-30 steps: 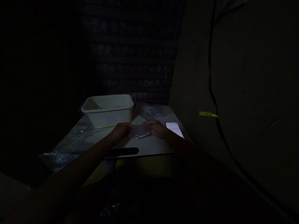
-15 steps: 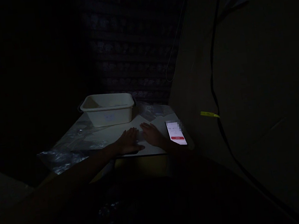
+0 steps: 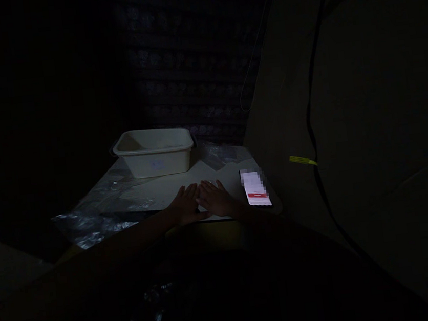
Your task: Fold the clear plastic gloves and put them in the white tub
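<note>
Both hands lie flat at the near edge of a pale table [image 3: 156,194] in dim light. My left hand [image 3: 185,205] is palm down with its fingers stretched forward and its thumb toward the right. Beside it my right hand [image 3: 215,198] rests palm down too, fingers extended, its thumb touching or overlapping the left hand. Something clear may lie under the fingertips, too dark to make out. Behind the hands stands a cream plastic tub [image 3: 160,162] with dark handles. A lit phone [image 3: 253,184] lies face up to the right of my right hand.
Clear plastic bags lie at the table's left front corner [image 3: 90,230] and behind the hands, right of the tub [image 3: 217,156]. A dark cable [image 3: 310,82] with a yellow tag [image 3: 302,160] hangs along the right wall.
My right hand has come closer to my left hand, so that the gap between them has closed. The view has shifted slightly.
</note>
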The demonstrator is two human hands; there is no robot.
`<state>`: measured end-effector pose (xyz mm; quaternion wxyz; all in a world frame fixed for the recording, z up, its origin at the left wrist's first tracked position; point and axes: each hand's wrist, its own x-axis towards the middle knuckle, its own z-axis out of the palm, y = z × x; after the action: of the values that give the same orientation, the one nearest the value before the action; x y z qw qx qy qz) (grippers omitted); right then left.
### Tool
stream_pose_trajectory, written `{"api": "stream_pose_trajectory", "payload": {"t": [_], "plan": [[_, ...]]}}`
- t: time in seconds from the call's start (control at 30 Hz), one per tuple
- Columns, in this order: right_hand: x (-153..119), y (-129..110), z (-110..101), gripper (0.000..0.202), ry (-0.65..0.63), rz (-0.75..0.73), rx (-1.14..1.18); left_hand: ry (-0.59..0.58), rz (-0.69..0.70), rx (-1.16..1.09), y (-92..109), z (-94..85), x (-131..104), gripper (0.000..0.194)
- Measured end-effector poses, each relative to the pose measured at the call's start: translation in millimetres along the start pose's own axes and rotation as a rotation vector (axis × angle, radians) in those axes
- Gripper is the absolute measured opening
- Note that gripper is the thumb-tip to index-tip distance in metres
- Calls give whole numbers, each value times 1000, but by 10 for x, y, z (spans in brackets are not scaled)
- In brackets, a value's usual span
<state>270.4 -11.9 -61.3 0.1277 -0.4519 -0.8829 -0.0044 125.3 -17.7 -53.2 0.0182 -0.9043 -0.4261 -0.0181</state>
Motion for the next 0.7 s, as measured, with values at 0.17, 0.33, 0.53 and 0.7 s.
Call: {"api": "stream_pose_trajectory", "payload": {"t": [0.17, 0.33, 0.53, 0.7], "plan": [[-3, -37, -31, 50, -18, 22, 2, -12, -8, 13, 32, -31, -7, 83], [91, 81, -150, 36, 49, 163, 14, -10, -47, -62, 19, -119, 18, 71], [278, 372, -211, 31, 61, 610, 128, 113, -277, -380, -222, -232, 119, 34], [347, 412, -172, 11, 60, 637, 334, 164, -461, -656, -298, -244, 178, 22]]}}
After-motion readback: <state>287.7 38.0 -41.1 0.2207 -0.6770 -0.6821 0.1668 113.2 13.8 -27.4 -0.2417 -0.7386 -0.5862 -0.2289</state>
